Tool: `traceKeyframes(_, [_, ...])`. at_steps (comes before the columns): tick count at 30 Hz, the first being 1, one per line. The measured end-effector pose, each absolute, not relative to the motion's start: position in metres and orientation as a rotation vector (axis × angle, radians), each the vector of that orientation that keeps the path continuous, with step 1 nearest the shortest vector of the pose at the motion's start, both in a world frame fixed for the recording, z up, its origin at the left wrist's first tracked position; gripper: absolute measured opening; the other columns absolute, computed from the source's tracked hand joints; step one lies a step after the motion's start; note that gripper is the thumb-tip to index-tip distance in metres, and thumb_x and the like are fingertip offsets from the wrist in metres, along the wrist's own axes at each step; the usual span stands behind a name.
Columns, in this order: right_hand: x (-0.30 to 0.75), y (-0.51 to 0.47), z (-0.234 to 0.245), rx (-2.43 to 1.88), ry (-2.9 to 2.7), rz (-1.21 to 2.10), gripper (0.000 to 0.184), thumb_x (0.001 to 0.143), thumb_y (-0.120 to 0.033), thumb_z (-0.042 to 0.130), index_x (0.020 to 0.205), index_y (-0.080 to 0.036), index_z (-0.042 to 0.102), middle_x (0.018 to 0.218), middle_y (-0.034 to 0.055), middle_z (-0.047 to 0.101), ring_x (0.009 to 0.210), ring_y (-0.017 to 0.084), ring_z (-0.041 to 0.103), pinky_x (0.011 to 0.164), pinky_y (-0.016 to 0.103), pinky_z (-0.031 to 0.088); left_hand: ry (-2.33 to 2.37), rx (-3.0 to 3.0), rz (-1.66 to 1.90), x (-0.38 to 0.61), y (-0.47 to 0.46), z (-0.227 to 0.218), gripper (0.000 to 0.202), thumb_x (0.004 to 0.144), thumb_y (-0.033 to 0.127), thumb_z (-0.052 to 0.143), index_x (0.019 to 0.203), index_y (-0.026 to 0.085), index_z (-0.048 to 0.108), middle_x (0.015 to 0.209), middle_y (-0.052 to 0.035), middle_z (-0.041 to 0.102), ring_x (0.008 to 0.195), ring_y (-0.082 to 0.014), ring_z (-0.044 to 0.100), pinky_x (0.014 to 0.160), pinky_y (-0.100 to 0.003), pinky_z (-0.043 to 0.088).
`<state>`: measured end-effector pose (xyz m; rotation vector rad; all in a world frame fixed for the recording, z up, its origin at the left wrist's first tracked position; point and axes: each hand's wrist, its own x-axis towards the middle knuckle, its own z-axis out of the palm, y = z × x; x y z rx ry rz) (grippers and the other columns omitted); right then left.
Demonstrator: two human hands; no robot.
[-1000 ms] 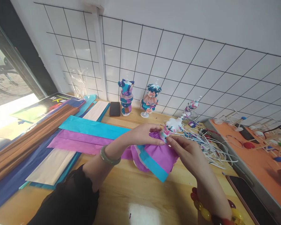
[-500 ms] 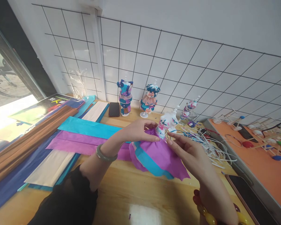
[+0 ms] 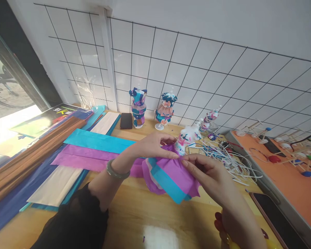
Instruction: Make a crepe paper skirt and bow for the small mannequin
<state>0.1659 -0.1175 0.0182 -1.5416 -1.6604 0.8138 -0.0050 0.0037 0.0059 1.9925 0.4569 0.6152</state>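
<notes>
A small white dress form [image 3: 188, 135] with pink and teal painted marks leans to the right over the table. Around its waist sits a layered paper skirt [image 3: 175, 176] in purple, blue and a pale layer. My left hand [image 3: 159, 147] is closed on the skirt's gathered waist from the left, its thumb pressing the front. From the right, my right hand [image 3: 200, 169] pinches the purple paper just under the waist between thumb and forefinger. The far side of the skirt is hidden.
Strips of blue paper [image 3: 101, 141] and purple paper [image 3: 80, 157] lie at left, beside a brown roll [image 3: 36, 155]. Dressed forms [image 3: 138, 109] stand by the wall. At right are tangled white cords [image 3: 230, 160], a phone [image 3: 277, 218] and an orange tray [image 3: 295, 193].
My right hand has moved left, closing onto the purple paper at the waist. The skirt's right side has drawn inward, and the dress form has shifted slightly right.
</notes>
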Motion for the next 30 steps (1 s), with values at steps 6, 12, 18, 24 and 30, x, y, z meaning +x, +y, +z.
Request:
traceKeyframes(6, [0.1671,-0.1161,0.0178,-1.525,-1.687,0.712,0.025,0.082,-0.041,0.054,0.089,-0.021,0.068,0.083,0.0057,0.067,0.072,0.018,0.058,0.061,0.028,0.046,0.46,1.961,0.627,-0.0047,0.0035,0.0059,0.05,0.066,0.043,0.069,0.106,0.016,0.059,0.107,-0.0068,0.062,0.101,-0.019,0.055,0.089,-0.033,0.041])
traceKeyframes(12, [0.1667,-0.1162,0.0151,-1.582,-1.631,0.613,0.024,0.079,-0.041,0.058,0.085,-0.019,0.066,0.077,0.0045,0.065,0.064,0.016,0.055,0.053,0.026,0.044,0.451,1.915,0.65,-0.0027,0.004,0.004,0.046,0.063,0.042,0.071,0.101,0.016,0.06,0.098,-0.0054,0.063,0.093,-0.0177,0.055,0.084,-0.032,0.043])
traceKeyframes(18, [0.1646,-0.1156,0.0168,-1.586,-1.588,0.616,0.023,0.078,-0.042,0.058,0.082,-0.019,0.062,0.072,0.0028,0.062,0.06,0.014,0.053,0.049,0.024,0.04,0.398,1.881,0.643,-0.0034,0.0013,0.0062,0.039,0.065,0.035,0.071,0.097,0.016,0.061,0.095,-0.0047,0.061,0.089,-0.0156,0.054,0.081,-0.03,0.043])
traceKeyframes(24, [0.1654,-0.1136,0.0152,-1.565,-1.585,0.635,0.023,0.079,-0.043,0.058,0.081,-0.02,0.059,0.068,0.0017,0.058,0.058,0.013,0.051,0.048,0.023,0.041,0.397,1.878,0.619,-0.001,0.0003,0.0055,0.037,0.066,0.035,0.07,0.096,0.015,0.061,0.089,-0.0036,0.061,0.085,-0.015,0.054,0.077,-0.029,0.042])
traceKeyframes(30, [0.1662,-0.1116,0.012,-1.562,-1.533,0.72,0.024,0.078,-0.043,0.059,0.085,-0.02,0.054,0.068,-0.0004,0.054,0.053,0.011,0.046,0.044,0.022,0.034,0.372,1.814,0.597,0.001,0.0026,0.001,0.044,0.069,0.036,0.069,0.106,0.016,0.059,0.102,-0.0057,0.062,0.097,-0.0176,0.055,0.085,-0.031,0.042])
